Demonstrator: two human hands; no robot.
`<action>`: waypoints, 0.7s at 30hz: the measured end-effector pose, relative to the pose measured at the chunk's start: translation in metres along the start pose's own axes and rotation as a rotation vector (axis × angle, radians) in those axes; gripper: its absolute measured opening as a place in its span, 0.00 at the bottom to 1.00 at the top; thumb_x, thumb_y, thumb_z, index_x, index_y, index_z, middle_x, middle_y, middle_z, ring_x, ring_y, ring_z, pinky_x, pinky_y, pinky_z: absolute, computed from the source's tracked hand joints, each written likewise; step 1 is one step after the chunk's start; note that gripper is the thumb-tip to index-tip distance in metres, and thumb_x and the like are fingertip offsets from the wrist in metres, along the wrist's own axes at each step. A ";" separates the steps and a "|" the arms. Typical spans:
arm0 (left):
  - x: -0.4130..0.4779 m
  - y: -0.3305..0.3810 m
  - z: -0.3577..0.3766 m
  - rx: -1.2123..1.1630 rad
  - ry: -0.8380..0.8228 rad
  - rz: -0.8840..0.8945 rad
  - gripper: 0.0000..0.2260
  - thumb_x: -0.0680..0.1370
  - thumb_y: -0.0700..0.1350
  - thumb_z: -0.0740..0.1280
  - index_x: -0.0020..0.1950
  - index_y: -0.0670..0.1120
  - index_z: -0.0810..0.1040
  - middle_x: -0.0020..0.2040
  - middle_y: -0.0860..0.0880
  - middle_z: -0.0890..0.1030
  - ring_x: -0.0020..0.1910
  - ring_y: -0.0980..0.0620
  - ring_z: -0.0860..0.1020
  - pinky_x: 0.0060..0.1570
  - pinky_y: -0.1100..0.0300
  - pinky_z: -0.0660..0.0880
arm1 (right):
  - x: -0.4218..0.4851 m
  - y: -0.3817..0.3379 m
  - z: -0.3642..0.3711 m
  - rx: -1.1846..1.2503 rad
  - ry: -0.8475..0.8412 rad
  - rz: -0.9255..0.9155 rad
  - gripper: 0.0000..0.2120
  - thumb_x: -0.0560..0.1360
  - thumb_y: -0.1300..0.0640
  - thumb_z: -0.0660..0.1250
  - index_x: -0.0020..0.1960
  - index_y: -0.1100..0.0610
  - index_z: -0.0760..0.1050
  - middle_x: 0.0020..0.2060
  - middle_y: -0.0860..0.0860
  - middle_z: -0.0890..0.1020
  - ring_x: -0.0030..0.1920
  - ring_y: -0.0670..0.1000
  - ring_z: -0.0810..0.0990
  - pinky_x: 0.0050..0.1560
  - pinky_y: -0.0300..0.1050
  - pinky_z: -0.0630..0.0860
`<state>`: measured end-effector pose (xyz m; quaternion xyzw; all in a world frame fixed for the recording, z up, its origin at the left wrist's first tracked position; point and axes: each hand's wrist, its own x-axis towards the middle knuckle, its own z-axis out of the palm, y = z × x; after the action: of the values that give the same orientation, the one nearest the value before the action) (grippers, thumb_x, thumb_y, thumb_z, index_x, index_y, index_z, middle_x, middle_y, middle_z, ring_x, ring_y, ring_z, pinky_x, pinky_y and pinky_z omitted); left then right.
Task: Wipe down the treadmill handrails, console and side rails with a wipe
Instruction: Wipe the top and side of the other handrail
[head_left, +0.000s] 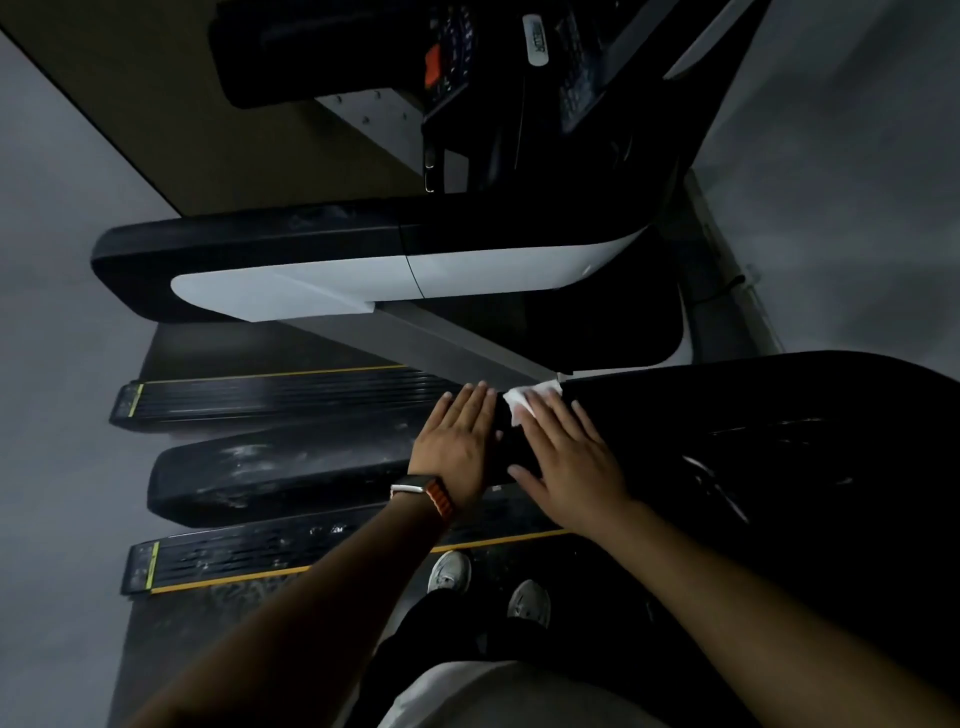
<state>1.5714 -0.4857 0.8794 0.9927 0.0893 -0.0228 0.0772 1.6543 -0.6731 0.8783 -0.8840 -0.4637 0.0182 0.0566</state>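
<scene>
Dim, tilted view down over a treadmill; white wipe (524, 402) pressed flat under the fingertips of the right hand (566, 462), at the near end of the glossy black motor hood (753, 415), just where the grey upright (457, 348) meets it; right grip spread open, palm down, pinning the wipe rather than pinching it; only a crumpled white corner showing past the fingers; left hand (457, 447) likewise open and flat, empty, resting just beside the right one, a watch with an orange band (423, 493) on the wrist. Thin, soft, limp sheet by the look of it, likely damp; almost weightless, no stiffness of its own, prone to bunching or rolling under a dragging palm and to sliding on slick plastic; best handled with broad flat pressure from several fingers on wide faces, or folded into a pad and pinched between thumb and fingers for wrapping round the handrail (311, 265); tearing a risk only on sharp seams or ribbed edges such as the yellow-trimmed side rails (285, 397). Console (467, 67) well apart, at the top of the view, dark and hard to read; dusty smears visible on the nearer black handrail (270, 478), probably not yet wiped.
</scene>
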 end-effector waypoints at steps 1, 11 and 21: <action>0.000 0.001 -0.001 -0.004 0.001 -0.003 0.29 0.85 0.55 0.44 0.82 0.44 0.59 0.82 0.44 0.62 0.82 0.49 0.56 0.81 0.52 0.45 | -0.005 0.008 -0.002 -0.004 0.019 -0.039 0.35 0.82 0.38 0.53 0.83 0.56 0.61 0.84 0.52 0.58 0.84 0.54 0.53 0.81 0.58 0.55; -0.002 0.004 0.000 -0.022 0.015 -0.010 0.28 0.85 0.54 0.45 0.81 0.42 0.62 0.80 0.43 0.65 0.81 0.48 0.60 0.81 0.50 0.51 | 0.002 0.022 -0.007 0.189 0.095 -0.022 0.29 0.84 0.41 0.55 0.79 0.55 0.68 0.79 0.52 0.68 0.81 0.55 0.61 0.80 0.53 0.60; -0.004 -0.001 -0.011 0.011 -0.051 -0.004 0.33 0.82 0.57 0.36 0.84 0.45 0.52 0.84 0.46 0.54 0.83 0.51 0.49 0.79 0.54 0.37 | 0.024 0.009 -0.002 0.005 0.064 0.062 0.31 0.85 0.41 0.50 0.80 0.58 0.67 0.78 0.56 0.71 0.80 0.58 0.65 0.80 0.55 0.61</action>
<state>1.5677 -0.4834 0.8900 0.9921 0.0891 -0.0485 0.0739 1.6755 -0.6584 0.8795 -0.8978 -0.4341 -0.0073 0.0733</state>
